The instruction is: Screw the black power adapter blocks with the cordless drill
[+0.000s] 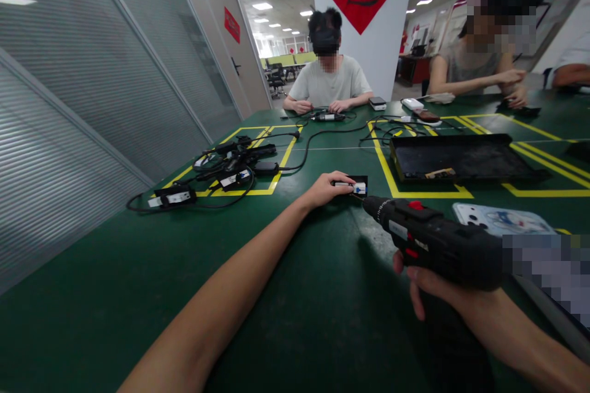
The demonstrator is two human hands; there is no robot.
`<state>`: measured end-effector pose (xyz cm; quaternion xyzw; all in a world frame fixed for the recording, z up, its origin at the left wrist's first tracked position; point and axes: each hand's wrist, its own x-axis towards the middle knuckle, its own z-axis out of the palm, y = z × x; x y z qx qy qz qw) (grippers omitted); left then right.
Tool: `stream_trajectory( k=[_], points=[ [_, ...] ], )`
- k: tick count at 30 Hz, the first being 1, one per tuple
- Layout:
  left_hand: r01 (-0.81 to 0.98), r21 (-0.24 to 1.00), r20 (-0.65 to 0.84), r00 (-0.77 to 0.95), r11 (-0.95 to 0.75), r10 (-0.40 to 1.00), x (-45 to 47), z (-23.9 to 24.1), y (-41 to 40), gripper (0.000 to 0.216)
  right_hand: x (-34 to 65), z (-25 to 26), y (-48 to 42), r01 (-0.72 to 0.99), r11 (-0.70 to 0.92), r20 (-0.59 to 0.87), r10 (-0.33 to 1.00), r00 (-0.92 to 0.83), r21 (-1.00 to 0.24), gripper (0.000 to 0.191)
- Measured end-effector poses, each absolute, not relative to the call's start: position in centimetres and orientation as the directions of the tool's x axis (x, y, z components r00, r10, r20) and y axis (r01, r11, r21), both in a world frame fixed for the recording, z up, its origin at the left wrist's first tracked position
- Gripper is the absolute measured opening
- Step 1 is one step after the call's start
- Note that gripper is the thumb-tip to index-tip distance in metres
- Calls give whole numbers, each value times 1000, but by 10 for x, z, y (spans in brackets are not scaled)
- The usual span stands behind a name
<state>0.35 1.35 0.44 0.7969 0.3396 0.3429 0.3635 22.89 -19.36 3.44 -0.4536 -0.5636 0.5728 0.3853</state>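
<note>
My right hand (431, 285) is wrapped around the handle of a black cordless drill (433, 236) with red buttons. The drill points left and away from me, and its thin bit reaches the near edge of a small black box with a white label (362, 188). That box lies on the green table (299, 295). My left hand (329, 189) grips the box from the left, fingers over its top and thumb along the near side. Its far left part is hidden under the fingers.
Several black adapters with cables (235, 166) lie in a heap on the left. Right of the box sit a black tray (461, 159), a phone (504, 219) and a pixelated screen (553, 276). Two people (329, 80) sit across the table; a cable (313, 141) crosses its middle.
</note>
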Motion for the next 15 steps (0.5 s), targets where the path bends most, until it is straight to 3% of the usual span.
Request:
stream_trajectory(
  k=[5,15],
  points=[
    [295,813,299,529,-502,794,4,4,14,30,229,39,-196,49,-100,-110,955,-274,-994,59],
    [318,809,281,529,-495,800,5,6,14,29,224,39,-195,112,-111,-134,964,-231,-987,34]
  ],
)
